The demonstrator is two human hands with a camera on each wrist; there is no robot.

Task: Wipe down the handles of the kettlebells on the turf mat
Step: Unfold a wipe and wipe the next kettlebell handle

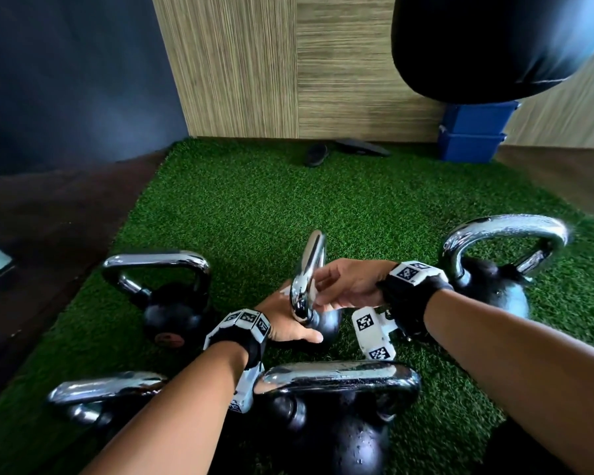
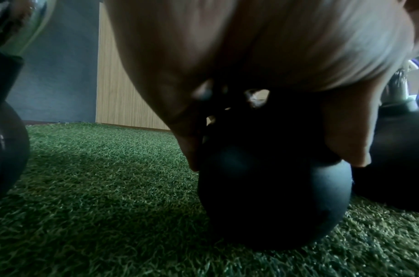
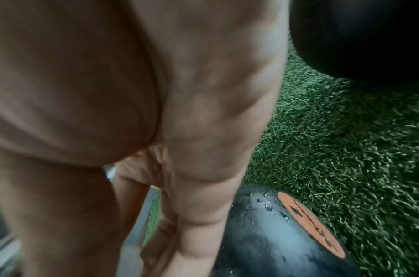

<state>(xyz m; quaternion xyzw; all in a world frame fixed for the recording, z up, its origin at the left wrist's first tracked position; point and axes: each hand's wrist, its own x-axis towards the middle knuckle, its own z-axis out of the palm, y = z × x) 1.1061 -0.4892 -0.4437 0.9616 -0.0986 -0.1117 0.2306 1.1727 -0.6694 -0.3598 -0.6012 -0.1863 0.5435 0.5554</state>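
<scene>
Several black kettlebells with chrome handles stand on the green turf mat (image 1: 254,200). A small kettlebell (image 1: 328,325) is in the middle, its handle (image 1: 311,258) edge-on to me. My left hand (image 1: 285,323) cups its round body (image 2: 275,196) from above, fingers on one side and thumb on the other. My right hand (image 1: 343,286) grips the lower part of the handle, and a bit of white cloth (image 1: 318,296) shows under its fingers. In the right wrist view my right hand (image 3: 156,93) hangs over the wet black body, which carries an orange label (image 3: 310,224).
Other kettlebells stand at the left (image 1: 172,303), the right (image 1: 494,289), close in front (image 1: 340,423) and at the near left (image 1: 100,392); some handles carry droplets. A black punching bag (image 1: 494,39) hangs at the top right. Blue bins (image 1: 474,135) and black slippers (image 1: 316,154) lie by the wall.
</scene>
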